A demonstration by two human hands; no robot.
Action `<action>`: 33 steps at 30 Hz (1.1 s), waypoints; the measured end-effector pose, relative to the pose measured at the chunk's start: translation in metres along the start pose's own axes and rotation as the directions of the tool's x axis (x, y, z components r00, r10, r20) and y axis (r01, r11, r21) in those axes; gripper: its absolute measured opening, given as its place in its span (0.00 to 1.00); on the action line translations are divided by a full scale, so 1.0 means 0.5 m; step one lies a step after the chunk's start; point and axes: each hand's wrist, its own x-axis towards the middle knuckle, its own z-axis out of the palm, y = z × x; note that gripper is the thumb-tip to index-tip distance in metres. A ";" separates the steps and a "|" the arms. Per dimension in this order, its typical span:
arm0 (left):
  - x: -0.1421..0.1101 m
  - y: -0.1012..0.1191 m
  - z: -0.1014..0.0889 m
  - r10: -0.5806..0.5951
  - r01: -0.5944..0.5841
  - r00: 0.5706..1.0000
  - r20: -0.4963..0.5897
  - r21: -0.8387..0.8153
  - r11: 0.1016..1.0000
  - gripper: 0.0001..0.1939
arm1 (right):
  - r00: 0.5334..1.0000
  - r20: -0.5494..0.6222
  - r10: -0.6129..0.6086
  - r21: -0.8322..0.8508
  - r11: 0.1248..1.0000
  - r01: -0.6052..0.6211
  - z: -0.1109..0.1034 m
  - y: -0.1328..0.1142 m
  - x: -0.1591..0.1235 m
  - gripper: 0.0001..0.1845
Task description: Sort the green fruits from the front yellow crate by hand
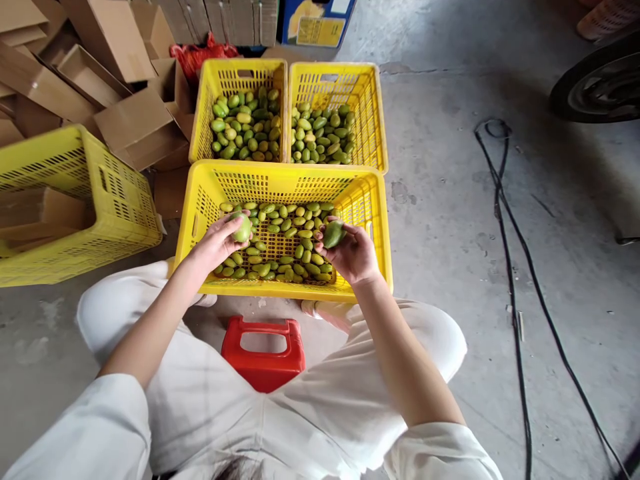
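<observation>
My left hand (220,241) is closed around a light green mango (242,229), held above the left part of the front yellow crate (290,288). Over the right part of that crate, my right hand (354,255) grips a darker green mango (333,234). Below both hands, many small green and yellowish mangoes (287,223) lie scattered over the slatted crate bottom. Behind it stand two more yellow crates, a left one (200,113) and a right one (367,113), each with a heap of similar fruit.
Cardboard boxes (135,127) are piled at the back left. A tilted yellow crate (123,193) with cardboard inside stands at my left. Between my legs is a red plastic stool (263,363). A black cable (520,247) and a wheel (600,87) are on the right.
</observation>
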 end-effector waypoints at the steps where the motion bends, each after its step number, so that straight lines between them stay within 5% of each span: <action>1: -0.001 -0.007 -0.001 -0.011 0.010 1.000 0.021 0.021 1.000 0.11 | 1.000 0.019 0.016 -0.018 1.000 -0.016 0.003 0.005 0.000 0.15; 10: 0.000 -0.113 0.024 -0.264 0.236 0.962 0.066 0.280 0.931 0.17 | 0.962 0.055 0.267 -0.317 0.918 -0.237 0.023 0.079 -0.016 0.21; 17: 0.010 -0.077 0.011 -0.295 0.299 0.947 0.124 -0.009 0.954 0.10 | 0.990 0.007 0.144 -0.123 0.982 -0.142 0.006 0.064 0.002 0.20; 23: 0.003 -0.047 0.008 -0.150 0.143 0.976 0.159 0.055 0.988 0.11 | 0.998 -0.046 0.036 -0.086 0.995 -0.040 -0.003 0.048 0.009 0.22; 28: -0.001 -0.075 0.014 -0.130 0.129 0.980 0.152 0.017 0.992 0.15 | 0.993 -0.028 0.117 -0.013 0.993 -0.118 0.004 0.053 0.005 0.22; 33: 0.005 -0.109 0.025 -0.286 0.286 0.958 -0.007 0.028 0.958 0.16 | 0.975 -0.026 0.221 -0.157 0.962 -0.222 0.002 0.074 0.003 0.21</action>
